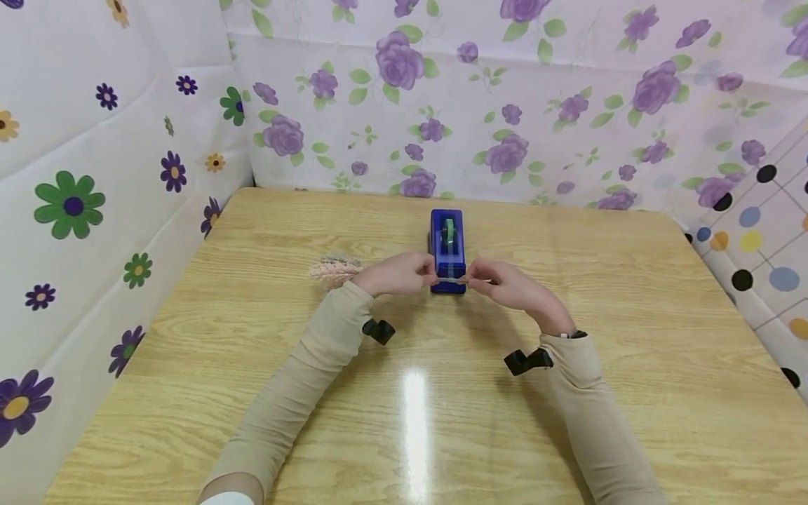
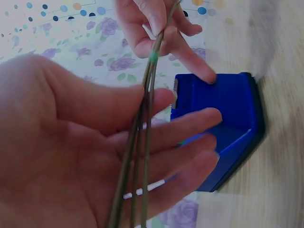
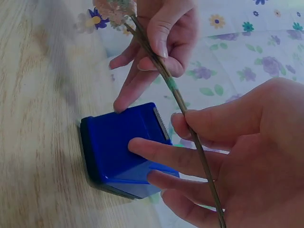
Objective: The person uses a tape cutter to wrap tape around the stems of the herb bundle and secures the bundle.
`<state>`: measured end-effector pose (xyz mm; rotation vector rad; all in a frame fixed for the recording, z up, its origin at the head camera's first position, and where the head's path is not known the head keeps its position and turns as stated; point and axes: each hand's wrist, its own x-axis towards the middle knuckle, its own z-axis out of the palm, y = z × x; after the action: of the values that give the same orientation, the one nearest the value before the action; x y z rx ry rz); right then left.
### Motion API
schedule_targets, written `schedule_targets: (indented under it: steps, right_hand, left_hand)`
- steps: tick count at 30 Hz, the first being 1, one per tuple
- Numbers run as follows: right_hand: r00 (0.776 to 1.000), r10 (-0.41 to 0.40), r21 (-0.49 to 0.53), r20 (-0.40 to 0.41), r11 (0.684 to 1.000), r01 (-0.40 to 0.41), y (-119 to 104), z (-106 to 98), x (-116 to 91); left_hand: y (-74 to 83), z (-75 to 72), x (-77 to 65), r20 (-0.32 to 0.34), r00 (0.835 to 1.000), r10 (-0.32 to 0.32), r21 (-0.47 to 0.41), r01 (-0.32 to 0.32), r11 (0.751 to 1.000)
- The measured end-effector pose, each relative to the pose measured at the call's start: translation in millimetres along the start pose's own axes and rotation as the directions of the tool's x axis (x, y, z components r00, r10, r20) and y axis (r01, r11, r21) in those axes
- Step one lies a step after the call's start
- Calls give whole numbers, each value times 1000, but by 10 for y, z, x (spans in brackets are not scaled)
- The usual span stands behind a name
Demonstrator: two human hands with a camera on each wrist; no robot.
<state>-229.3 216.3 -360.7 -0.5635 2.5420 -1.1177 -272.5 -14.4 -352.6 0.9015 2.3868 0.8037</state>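
Observation:
A thin bunch of flower stems (image 3: 204,161) runs sideways between the two hands, its pale pink blossoms (image 1: 334,270) beyond the left hand. My left hand (image 1: 398,273) pinches the stems between thumb and index finger on the blossom side. On the other side, my right hand (image 1: 511,284) pinches them likewise, other fingers spread toward the dispenser. A band of green tape (image 2: 153,57) wraps the stems between the two grips. Directly behind and below them stands a blue tape dispenser (image 1: 447,270), with a green roll (image 1: 449,231) and a serrated cutter (image 3: 160,122).
The wooden table (image 1: 303,421) extends around the dispenser, with a bright reflection near the front. Flowered cloth (image 1: 353,91) hangs behind and to the left. A dotted cloth (image 1: 757,245) borders the right side. Black wrist cameras sit below both wrists.

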Motion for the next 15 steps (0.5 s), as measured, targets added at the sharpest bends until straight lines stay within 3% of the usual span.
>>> schedule_targets:
  steps: [8,15]
  right_hand:
    - [1000,-25,-81,9,996,25,111,-40,-16]
    - [1000,-21,-151,6,988,22,96,-68,-4]
  left_hand:
    - [-46,91,64,67,994,87,-119,-79,990]
    - [-107,118,104,93,992,86,-63,-80,995]
